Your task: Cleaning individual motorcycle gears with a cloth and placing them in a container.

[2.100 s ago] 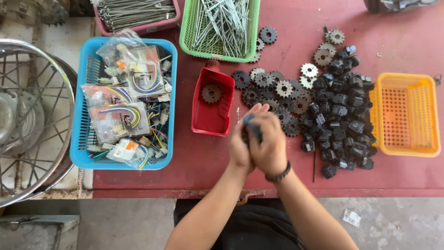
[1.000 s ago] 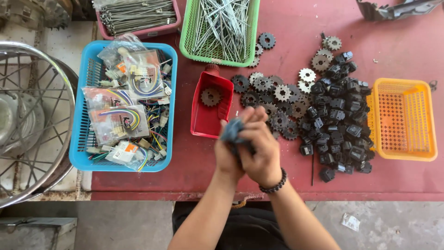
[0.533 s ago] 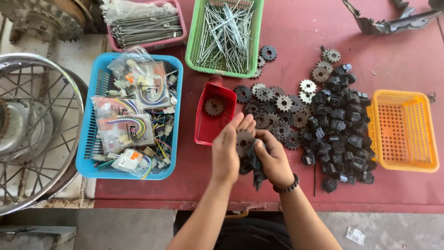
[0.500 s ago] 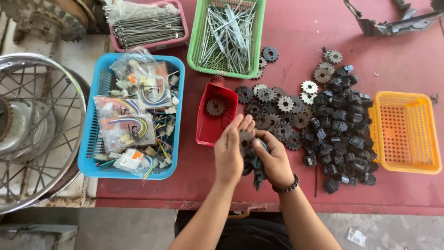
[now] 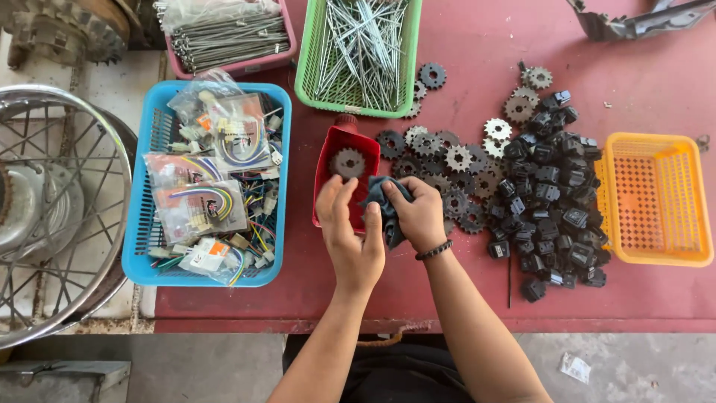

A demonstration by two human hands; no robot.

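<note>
Both forearms are bare, no sleeves visible. The left hand [image 5: 349,239] has no ring, no watch. The right hand [image 5: 419,215] has a dark beaded bracelet [image 5: 434,250] at the wrist. Below, at the bottom edge, dark clothing [image 5: 395,373], prob. black; details not clear.

Red table [image 5: 477,45] with baskets [image 5: 656,198], red tray [image 5: 326,160], sprockets [image 5: 459,158], black parts [image 5: 548,201]

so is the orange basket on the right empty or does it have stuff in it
Empty. The orange basket shows only its bare mesh floor; the black parts are piled on the red table beside it, not inside.
</note>
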